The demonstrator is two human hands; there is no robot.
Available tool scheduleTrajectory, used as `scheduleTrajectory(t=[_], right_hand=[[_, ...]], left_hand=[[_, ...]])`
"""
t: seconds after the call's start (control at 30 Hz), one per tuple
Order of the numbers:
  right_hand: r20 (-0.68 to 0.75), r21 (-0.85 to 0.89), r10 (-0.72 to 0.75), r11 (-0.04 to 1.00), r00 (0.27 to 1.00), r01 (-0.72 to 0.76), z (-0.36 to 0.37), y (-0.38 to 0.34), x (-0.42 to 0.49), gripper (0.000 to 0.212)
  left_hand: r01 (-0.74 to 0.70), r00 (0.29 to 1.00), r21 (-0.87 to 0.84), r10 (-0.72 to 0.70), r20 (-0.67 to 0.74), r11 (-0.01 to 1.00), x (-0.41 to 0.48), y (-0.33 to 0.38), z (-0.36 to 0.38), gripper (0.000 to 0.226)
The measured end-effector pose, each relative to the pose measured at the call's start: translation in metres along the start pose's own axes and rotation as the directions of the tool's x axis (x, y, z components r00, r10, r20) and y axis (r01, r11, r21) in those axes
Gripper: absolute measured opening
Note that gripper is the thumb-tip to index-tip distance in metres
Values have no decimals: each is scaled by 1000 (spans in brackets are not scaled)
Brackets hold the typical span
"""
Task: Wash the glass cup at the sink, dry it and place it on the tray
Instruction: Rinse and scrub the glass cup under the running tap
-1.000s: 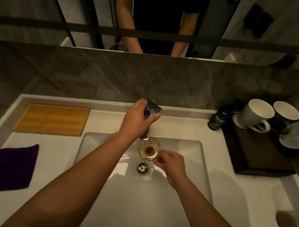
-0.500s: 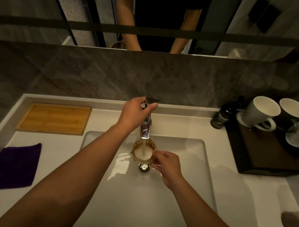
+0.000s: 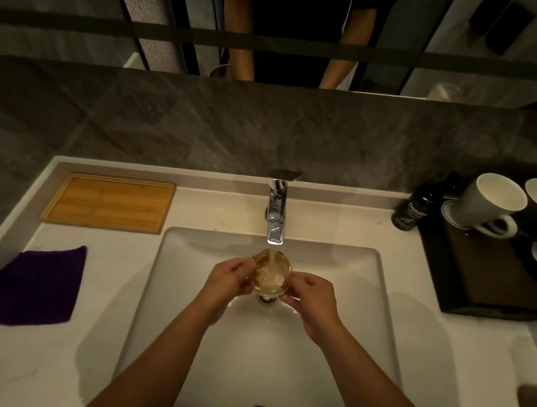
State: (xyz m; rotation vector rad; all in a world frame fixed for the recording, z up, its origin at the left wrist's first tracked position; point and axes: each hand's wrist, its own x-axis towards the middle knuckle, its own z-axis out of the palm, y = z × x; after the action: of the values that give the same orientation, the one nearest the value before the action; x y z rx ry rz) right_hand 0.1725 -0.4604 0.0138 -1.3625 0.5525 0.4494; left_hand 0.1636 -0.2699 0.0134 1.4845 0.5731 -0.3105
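Observation:
The glass cup (image 3: 270, 273) is upright under the chrome faucet (image 3: 276, 210), and a stream of water runs into it. My left hand (image 3: 230, 281) grips its left side and my right hand (image 3: 311, 297) grips its right side, both above the drain of the white sink (image 3: 254, 356). A purple cloth (image 3: 31, 285) lies on the counter at the left. A bamboo tray (image 3: 109, 202) sits at the back left, with nothing on it.
A dark tray (image 3: 497, 281) at the right carries two white mugs (image 3: 488, 203) and a saucer. A dark bottle (image 3: 410, 213) stands beside it. A pale roll lies at the right front edge. A mirror runs above the grey backsplash.
My left hand has left the faucet handle and come down onto the cup. Water now runs into the cup, which holds foamy water instead of a brown residue.

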Motion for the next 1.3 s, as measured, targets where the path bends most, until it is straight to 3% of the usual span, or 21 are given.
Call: scheduleTrajectory(t=[0.1,0.37,0.87,1.3], right_hand=[[15,-17,1,1000,1000,-1,-8,3,-3,15],[31,-34,12,999,999,-11,-7,3,-6,16],[25,-78,25,997,999,-23,-11,-7,-3,17],[30,-41,76,996,997,-74,-8,-6,0,25]], left_hand=[[2,1000,-119,1,21,993,-5,-21,4,21],[-27,1000,-175,24,-18,984,-6,-26,3,24],[-34,999,-209,30,-23,977,-12,-27,11,22],[-26,993,-226,0,-116,974,-14,-19,25,20]])
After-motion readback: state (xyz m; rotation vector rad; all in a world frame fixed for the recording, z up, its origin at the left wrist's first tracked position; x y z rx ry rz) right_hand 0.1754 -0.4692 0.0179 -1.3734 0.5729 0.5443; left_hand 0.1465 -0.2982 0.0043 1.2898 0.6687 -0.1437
